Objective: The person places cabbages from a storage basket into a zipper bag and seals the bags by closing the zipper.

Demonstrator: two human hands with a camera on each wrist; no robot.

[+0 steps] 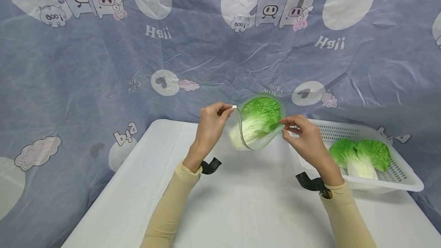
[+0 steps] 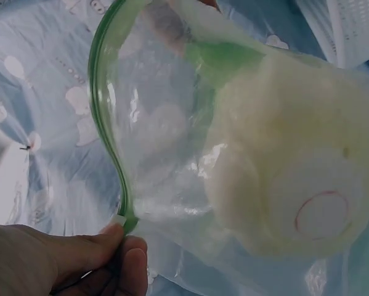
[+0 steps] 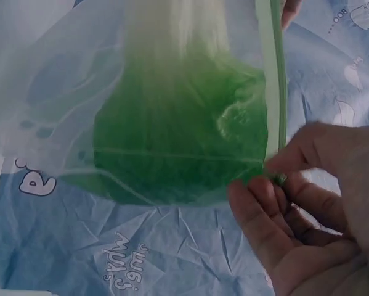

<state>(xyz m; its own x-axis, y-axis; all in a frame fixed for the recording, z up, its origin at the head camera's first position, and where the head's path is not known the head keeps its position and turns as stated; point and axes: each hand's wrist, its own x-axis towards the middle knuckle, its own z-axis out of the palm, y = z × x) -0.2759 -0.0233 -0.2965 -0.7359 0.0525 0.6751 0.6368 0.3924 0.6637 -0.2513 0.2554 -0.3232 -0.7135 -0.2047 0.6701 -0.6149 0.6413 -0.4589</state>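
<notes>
A translucent zip bag with a green-edged mouth hangs above the table, its mouth spread in a rounded loop. Inside lies a Chinese cabbage, green leaves toward the mouth and pale base deeper in. In the left wrist view that base shows a reddish ring through the plastic. My left hand pinches one end of the mouth, at the white slider. At the opposite end, my right hand pinches the green zip edge between thumb and fingers.
A white perforated basket stands on the right of the white-covered table. It holds cabbage with green leaves and a white stalk. Behind the table hangs a blue-grey printed cloth. Each wrist wears a black mount.
</notes>
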